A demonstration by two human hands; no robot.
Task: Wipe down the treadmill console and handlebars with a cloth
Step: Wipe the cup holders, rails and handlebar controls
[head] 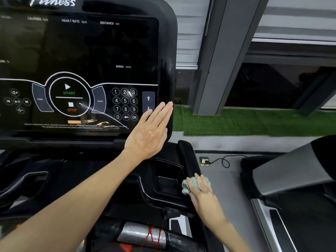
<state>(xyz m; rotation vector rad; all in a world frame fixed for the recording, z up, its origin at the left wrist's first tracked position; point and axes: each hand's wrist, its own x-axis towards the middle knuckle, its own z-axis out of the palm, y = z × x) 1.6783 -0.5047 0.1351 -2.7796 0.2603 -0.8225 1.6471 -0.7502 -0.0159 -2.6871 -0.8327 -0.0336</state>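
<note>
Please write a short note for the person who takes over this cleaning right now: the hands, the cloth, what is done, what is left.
Left hand: open, fingers straight, laid flat on the lower right corner of the console, beside the keypad.
Right hand: holds the bunched teal cloth against the right handlebar.
Done: cannot tell; light streaks near the STOP button may be wipe marks or reflections.
Left: probably finish this handlebar, then go over the console panel.
</note>
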